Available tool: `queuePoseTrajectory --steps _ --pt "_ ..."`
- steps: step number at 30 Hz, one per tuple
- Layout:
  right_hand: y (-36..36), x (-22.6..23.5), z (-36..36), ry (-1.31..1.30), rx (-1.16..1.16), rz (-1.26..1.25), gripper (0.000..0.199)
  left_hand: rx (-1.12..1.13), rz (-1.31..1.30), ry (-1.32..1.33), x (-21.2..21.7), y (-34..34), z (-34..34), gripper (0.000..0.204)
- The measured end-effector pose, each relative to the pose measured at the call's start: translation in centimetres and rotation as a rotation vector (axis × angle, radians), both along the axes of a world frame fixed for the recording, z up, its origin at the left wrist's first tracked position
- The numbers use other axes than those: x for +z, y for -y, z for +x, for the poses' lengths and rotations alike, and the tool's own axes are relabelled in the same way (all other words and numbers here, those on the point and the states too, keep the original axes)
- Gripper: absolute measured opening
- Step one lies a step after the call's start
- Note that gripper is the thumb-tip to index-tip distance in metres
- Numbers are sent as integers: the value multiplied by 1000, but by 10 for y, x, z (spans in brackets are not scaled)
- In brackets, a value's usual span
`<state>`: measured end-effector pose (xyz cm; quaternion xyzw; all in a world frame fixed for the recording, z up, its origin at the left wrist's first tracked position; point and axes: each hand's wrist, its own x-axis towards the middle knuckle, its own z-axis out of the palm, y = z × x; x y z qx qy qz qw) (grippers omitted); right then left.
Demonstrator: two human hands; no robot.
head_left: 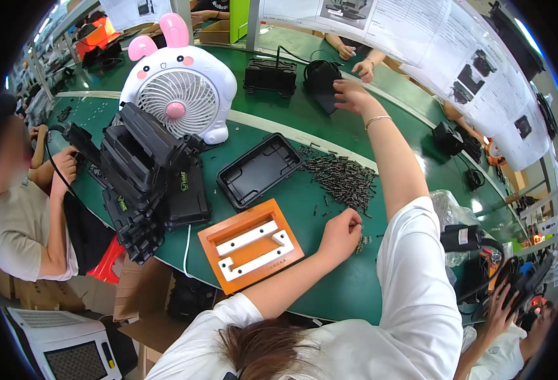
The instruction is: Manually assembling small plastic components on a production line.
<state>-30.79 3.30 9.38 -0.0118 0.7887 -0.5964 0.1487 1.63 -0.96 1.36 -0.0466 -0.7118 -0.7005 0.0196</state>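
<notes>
My left hand (341, 237) rests low over the green table, its fingers curled together beside a few small metal pieces (362, 242); what they pinch is hidden. Just beyond it spreads a pile of small dark screw-like parts (342, 177). My right arm stretches forward, and my right hand (353, 96) has its fingers extended at the right edge of a black device (320, 82) with a cable. To the left of my left hand sits an orange fixture (288, 218) with white blocks (257, 265) in it. Behind that lies an open black plastic tray (258, 171).
A white rabbit-shaped fan (219, 88) stands behind stacked black cases (187, 196) at the left. Another black device (269, 77) sits on the far green strip. Across it are another person's hands (364, 68). A clear plastic bag (446, 209) lies right of my right arm.
</notes>
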Motion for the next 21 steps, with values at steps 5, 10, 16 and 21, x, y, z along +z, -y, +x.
queuePoseTrajectory --steps 5,10,16,21 --pt "5 8 39 48 22 61 31 10 16 -40 -1 0 -1 12" --pt "23 24 113 -50 -57 -149 22 64 -27 -75 -4 0 -2 12" --pt "-5 21 249 -256 103 -276 19 127 -16 -123 -12 3 -11 11" --pt "-66 -14 299 -307 -279 -177 17 116 125 -82 -22 1 -21 10"
